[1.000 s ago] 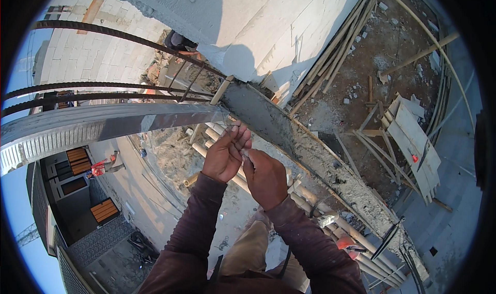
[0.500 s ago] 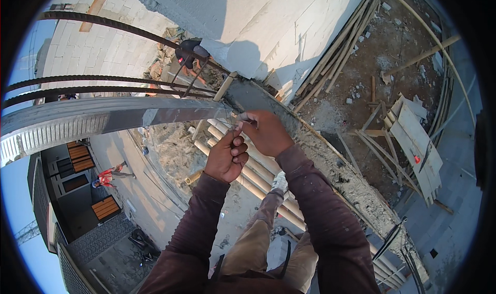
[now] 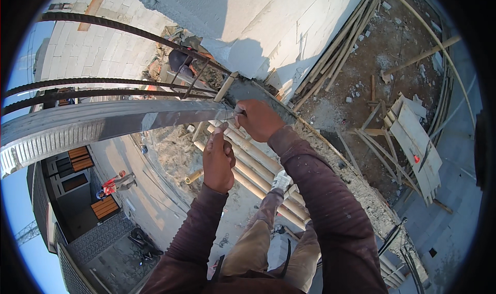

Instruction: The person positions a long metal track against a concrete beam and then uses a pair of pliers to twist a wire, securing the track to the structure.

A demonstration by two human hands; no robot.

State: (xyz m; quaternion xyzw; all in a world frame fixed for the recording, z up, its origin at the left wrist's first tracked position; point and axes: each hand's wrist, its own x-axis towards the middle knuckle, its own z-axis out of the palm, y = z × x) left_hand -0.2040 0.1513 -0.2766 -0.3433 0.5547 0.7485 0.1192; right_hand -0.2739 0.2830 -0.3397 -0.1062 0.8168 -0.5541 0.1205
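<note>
A thin wire [image 3: 227, 111] shows faintly at the end of a long grey metal beam [image 3: 124, 115] that comes in from the left. My right hand [image 3: 261, 121] is closed at that end, its fingertips pinching the wire. Just below and to the left, my left hand [image 3: 218, 164] is closed too, with thumb and forefinger pressed together pointing up at the wire; the bit between them is tiny and hard to see. A short wooden stub [image 3: 226, 87] stands against the beam's end, beside the hands.
Ribbed steel bars [image 3: 129, 33] run above the beam. Bamboo poles [image 3: 253, 152] lie below my hands, where my foot [image 3: 281, 181] rests. A rough mortar-topped wall [image 3: 356, 196] passes on the right. One person [image 3: 181, 60] crouches beyond the bars; another in orange [image 3: 109, 186] is far below left.
My hands have moved apart: the right shifted slightly up to the beam's end, the left slightly down and left. The crouching person bent lower, and the person in orange changed posture.
</note>
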